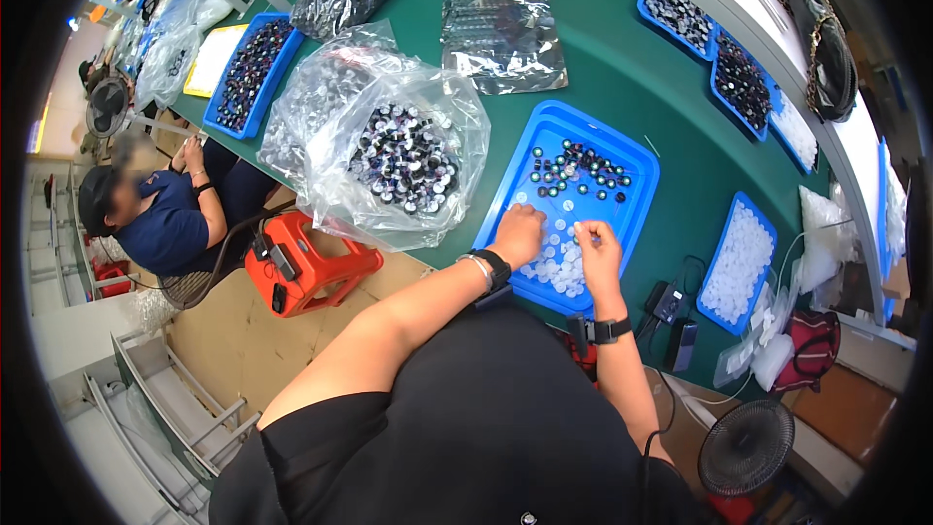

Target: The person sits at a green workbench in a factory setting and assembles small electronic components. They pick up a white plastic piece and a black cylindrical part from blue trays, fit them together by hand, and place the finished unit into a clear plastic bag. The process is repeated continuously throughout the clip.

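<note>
A blue tray (637,170) lies in front of me on the green table. Small dark round pieces with shiny tops (580,171) are scattered across its far half. Translucent white discs (554,270) are heaped in its near half. My left hand (522,234) is over the tray's left side, fingers curled down; what they hold, if anything, is hidden. Over the right side, the thumb and fingertips of my right hand (600,251) are pinched on a small white piece (578,227). Both wrists wear black straps.
Left of the tray sits an open clear bag (408,160) of dark-and-white pieces. A flat plastic pack (505,34) lies beyond. To the right are a tray of white pieces (739,258) and black adapters (667,301). A person (165,219) sits at left near a red stool (301,262).
</note>
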`<state>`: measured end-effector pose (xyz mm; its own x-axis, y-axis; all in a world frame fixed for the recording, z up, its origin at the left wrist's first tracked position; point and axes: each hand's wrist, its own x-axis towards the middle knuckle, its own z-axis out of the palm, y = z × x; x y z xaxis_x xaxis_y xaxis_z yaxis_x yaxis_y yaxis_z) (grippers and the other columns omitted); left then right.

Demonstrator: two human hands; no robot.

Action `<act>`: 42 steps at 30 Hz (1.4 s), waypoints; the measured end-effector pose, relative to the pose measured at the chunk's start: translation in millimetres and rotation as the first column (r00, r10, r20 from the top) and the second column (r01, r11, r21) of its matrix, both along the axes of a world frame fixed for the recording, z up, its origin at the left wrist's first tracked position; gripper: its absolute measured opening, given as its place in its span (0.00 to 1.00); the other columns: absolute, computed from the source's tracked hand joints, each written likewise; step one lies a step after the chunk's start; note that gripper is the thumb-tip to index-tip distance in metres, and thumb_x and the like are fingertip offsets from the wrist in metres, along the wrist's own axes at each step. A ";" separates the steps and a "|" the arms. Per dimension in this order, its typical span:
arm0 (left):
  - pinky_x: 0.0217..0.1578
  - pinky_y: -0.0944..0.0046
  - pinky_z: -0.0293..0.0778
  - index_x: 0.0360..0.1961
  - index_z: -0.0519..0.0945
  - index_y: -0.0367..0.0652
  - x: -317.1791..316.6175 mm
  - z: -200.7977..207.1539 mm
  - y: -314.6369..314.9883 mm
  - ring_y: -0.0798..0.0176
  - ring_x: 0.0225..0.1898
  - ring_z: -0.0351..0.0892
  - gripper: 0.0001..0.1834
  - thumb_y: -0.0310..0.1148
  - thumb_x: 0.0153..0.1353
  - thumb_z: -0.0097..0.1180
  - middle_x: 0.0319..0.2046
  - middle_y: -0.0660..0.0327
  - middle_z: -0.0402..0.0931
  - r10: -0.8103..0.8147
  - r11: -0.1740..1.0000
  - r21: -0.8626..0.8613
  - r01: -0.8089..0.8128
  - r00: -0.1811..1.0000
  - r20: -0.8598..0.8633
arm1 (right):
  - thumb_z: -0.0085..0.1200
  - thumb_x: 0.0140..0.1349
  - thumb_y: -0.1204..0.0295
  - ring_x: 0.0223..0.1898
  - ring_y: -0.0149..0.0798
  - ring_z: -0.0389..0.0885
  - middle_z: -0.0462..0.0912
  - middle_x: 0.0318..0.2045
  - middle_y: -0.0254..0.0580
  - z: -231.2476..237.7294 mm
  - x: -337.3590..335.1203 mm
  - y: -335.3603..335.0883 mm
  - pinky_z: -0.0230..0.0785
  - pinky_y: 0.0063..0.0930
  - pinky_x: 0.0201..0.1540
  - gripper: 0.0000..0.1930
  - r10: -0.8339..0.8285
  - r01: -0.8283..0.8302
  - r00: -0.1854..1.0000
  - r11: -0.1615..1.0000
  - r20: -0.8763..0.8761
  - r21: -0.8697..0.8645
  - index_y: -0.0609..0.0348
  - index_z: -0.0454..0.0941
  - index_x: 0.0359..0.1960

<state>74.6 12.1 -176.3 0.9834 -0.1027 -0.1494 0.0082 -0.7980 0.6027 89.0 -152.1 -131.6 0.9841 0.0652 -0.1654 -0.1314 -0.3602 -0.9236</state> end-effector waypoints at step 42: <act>0.37 0.72 0.74 0.44 0.75 0.38 -35.7 144.7 44.6 0.72 0.34 0.74 0.13 0.36 0.67 0.48 0.33 0.64 0.76 -0.236 -0.318 -0.709 -0.630 0.777 -0.584 | 0.57 0.49 0.81 0.18 0.32 0.71 0.74 0.17 0.37 139.4 -24.6 51.5 0.63 0.26 0.21 0.03 0.207 -0.133 0.840 0.975 0.501 -0.179 0.61 0.76 0.24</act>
